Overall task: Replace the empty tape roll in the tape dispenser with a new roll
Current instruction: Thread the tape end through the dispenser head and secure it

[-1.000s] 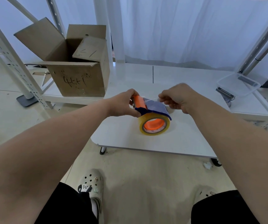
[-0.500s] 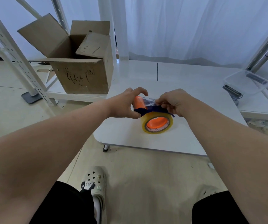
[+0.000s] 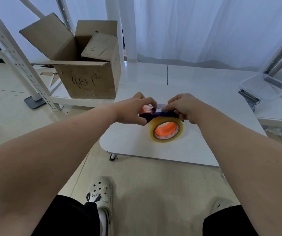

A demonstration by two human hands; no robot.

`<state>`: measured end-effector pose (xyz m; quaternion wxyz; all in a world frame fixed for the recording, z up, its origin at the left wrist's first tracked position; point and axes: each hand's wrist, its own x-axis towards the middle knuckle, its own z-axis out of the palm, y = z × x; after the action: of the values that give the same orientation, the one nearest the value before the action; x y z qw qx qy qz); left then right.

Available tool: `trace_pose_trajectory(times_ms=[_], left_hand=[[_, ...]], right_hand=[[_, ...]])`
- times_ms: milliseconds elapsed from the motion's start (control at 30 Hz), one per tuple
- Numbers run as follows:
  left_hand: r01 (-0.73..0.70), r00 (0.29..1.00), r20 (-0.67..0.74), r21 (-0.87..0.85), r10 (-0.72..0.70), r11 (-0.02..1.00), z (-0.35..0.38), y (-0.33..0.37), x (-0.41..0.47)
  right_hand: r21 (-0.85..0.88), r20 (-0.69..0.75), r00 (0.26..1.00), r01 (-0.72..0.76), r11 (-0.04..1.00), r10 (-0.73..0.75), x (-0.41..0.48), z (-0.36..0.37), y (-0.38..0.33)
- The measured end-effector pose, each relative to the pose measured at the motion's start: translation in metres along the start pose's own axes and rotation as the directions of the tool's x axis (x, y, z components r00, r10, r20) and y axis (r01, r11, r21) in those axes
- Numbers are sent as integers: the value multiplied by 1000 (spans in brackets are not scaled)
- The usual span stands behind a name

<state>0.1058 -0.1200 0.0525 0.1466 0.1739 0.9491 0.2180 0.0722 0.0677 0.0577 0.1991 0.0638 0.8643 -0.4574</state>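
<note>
A blue and orange tape dispenser [image 3: 159, 114] rests over the white table [image 3: 196, 145], with a full roll of clear yellowish tape [image 3: 166, 132] mounted on its orange hub. My left hand [image 3: 133, 108] is closed around the orange handle end on the left. My right hand [image 3: 182, 106] pinches a strip of clear tape at the dispenser's front top, right beside the left hand's fingertips. The dispenser's blade end is hidden under my right hand.
An open cardboard box [image 3: 85, 65] stands at the back left on a low white shelf. A clear plastic container [image 3: 262, 86] sits at the right edge on another shelf. White perforated rack posts [image 3: 17, 53] rise on the left. My feet in white clogs are below the table's near edge.
My right hand has come closer to my left over the dispenser's top, and the fingers now pinch the tape strip there. The dispenser has stayed in place.
</note>
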Motion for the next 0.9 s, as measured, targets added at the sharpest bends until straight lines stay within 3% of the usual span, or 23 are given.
trace_pose_trajectory(times_ms=[367, 433, 500, 567, 633, 767, 900], left_hand=[[42, 999, 15, -61, -41, 997, 0, 8, 8], [59, 998, 18, -81, -57, 995, -1, 5, 7], [85, 996, 25, -115, -82, 990, -1, 0, 5], [107, 994, 27, -158, -104, 982, 0, -3, 4], [129, 992, 29, -202, -125, 971, 0, -4, 5], [186, 982, 48, -300, -180, 936, 2, -8, 7], [213, 977, 70, -421, -203, 882, 2, -10, 7]], right_hand=[[83, 68, 997, 16, 996, -22, -2, -13, 15], [71, 26, 999, 36, 997, -38, -3, -19, 19], [-11, -102, 979, 177, 984, -178, -3, -25, 22], [-179, -173, 895, 383, 906, -412, -3, -26, 20], [-334, -58, 823, 517, 788, -565, -7, -19, 14], [-541, 217, 787, 589, 600, -578, -11, 5, 23], [-709, 253, 780, 552, 439, -572, -5, 18, 39]])
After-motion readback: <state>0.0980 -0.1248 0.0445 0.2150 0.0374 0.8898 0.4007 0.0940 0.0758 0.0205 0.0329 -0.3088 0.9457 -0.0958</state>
